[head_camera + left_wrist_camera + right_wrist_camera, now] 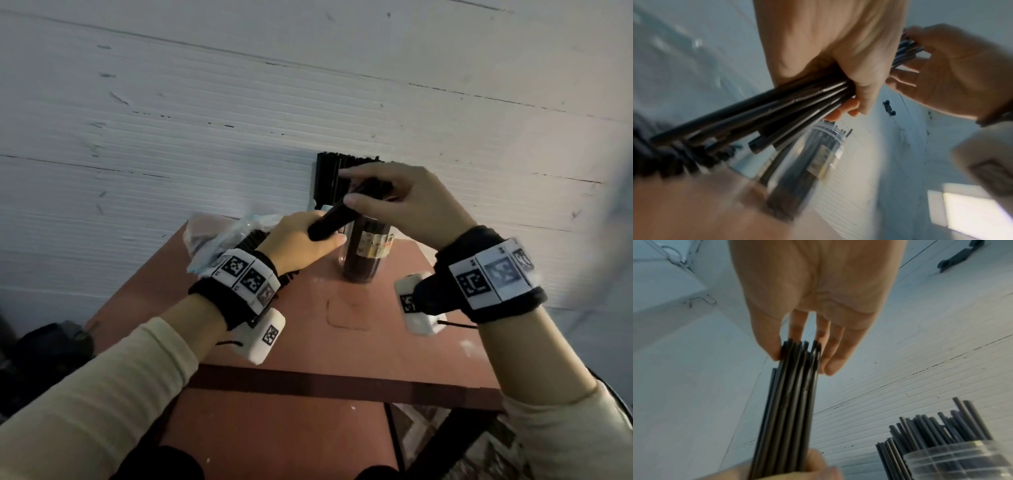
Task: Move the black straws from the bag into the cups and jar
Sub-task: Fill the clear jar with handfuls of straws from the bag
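My left hand [317,236] grips a bundle of black straws [337,219] around its lower part, tilted up to the right above the table. My right hand [352,186] pinches the bundle's upper end between thumb and fingers; the fingertips [830,368] press against the straw ends [799,353]. Just below and behind the bundle stands a clear labelled jar [364,260] packed with upright black straws [941,426]. A crumpled clear plastic bag [215,236] with more straws lies at the left behind my left wrist. No cup is clearly visible.
The reddish-brown table [342,342] is small, with its front edge near me and a dark crossbar below. A white ribbed wall [205,120] rises right behind the jar. Dark clutter [51,346] sits on the floor at the left.
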A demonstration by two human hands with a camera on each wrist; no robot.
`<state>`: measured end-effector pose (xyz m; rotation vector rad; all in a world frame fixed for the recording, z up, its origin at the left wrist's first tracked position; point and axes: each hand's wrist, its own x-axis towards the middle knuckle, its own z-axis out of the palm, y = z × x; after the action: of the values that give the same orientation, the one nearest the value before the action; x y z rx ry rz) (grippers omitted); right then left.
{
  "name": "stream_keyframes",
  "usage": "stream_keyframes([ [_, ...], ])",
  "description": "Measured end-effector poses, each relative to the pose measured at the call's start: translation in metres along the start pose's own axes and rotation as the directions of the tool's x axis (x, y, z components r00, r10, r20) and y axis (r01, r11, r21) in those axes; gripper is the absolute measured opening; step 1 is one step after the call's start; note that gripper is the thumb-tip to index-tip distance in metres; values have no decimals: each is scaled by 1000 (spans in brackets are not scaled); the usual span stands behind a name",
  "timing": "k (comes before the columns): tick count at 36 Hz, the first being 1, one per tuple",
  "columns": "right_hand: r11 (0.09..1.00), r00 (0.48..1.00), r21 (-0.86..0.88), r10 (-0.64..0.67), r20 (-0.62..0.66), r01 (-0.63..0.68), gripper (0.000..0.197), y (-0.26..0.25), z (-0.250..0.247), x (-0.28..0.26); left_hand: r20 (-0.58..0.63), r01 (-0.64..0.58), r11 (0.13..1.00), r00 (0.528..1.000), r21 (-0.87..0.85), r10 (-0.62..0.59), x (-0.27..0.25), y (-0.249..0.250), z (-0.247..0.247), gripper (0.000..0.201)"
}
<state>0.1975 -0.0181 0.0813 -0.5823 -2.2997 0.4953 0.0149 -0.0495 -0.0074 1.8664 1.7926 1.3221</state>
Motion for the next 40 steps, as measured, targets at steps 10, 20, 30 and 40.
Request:
stream_keyframes([
  [10, 985, 994, -142, -108, -34, 102, 27, 10, 42, 8, 215, 287, 891, 951, -353, -222, -7, -9, 43, 34],
  [20, 984, 986, -95, -158, -53, 152, 30, 16, 62, 5, 285, 369, 884, 914, -287, -289, -6, -24, 42, 55],
  [30, 998, 990, -18, 55, -128, -58, 98, 14, 51, -5, 261, 113, 933, 965, -342, -21, -15, 5, 21, 20],
  [40, 988, 964, 117, 64, 260, -97, 12, 24, 50, -23, 621, 80, 982, 782, -168, 43, -31, 25, 10, 16],
])
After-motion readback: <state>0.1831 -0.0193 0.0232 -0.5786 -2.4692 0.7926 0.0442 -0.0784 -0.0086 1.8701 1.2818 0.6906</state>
